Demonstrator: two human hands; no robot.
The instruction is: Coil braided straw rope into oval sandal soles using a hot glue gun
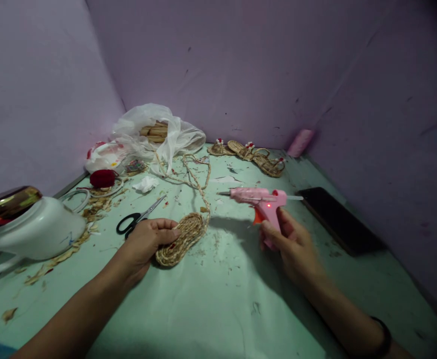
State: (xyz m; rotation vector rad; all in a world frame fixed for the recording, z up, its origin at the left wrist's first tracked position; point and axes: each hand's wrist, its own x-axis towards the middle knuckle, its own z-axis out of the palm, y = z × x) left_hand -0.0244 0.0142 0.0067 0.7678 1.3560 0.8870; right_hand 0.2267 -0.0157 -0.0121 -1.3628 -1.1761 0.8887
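My left hand (pixel 153 244) pinches the left side of a small sole of coiled braided straw (pixel 184 239), thumb on top. From the sole's far right edge a long braided straw cord (pixel 203 199) runs back across the table. In my right hand (pixel 288 237) is a pink hot glue gun (pixel 258 195), held by its handle above the table. Its red light is on, its nozzle points left, and a clear glue stick (pixel 294 198) pokes out of the back. Black-handled scissors (pixel 139 215) lie just beyond my left hand.
Finished straw slippers (pixel 269 164) lie at the back wall beside a plastic bag (pixel 188 137) of straw. A black phone (pixel 338 219) is at right, a pink roll (pixel 301 143) in the corner. Left are red yarn (pixel 102 178), crumpled tissue (pixel 146 184) and a white container (pixel 50 229).
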